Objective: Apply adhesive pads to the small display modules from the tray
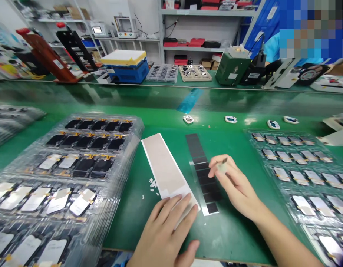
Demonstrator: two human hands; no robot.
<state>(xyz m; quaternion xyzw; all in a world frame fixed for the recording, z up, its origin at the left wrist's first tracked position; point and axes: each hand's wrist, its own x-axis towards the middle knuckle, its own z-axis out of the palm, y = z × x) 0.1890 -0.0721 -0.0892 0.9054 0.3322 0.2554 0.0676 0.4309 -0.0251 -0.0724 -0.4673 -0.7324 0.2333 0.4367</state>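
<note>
A long pale-beige sheet with a white border (165,159) lies at a slant on the green bench. My left hand (171,222) rests on its near end, palm down with fingers apart, partly covering a whitish piece beneath them. To the right, a clear strip bearing several black rectangles (206,174) lies on the bench. Just above its right edge is my right hand (229,178), thumb and fingers drawn together in a pinch. By those fingertips shows a small pale, dark-tipped bit (223,166), too blurred to name.
On the left, stacked clear trays (104,200) hold black and white-backed screen-like parts. Another clear tray (285,185) of silver-faced parts stands at right. White scraps (152,183) lie beside the sheet. Small white-framed parts (188,119) and blue film (190,100) lie behind. A co-worker (274,48) is beyond.
</note>
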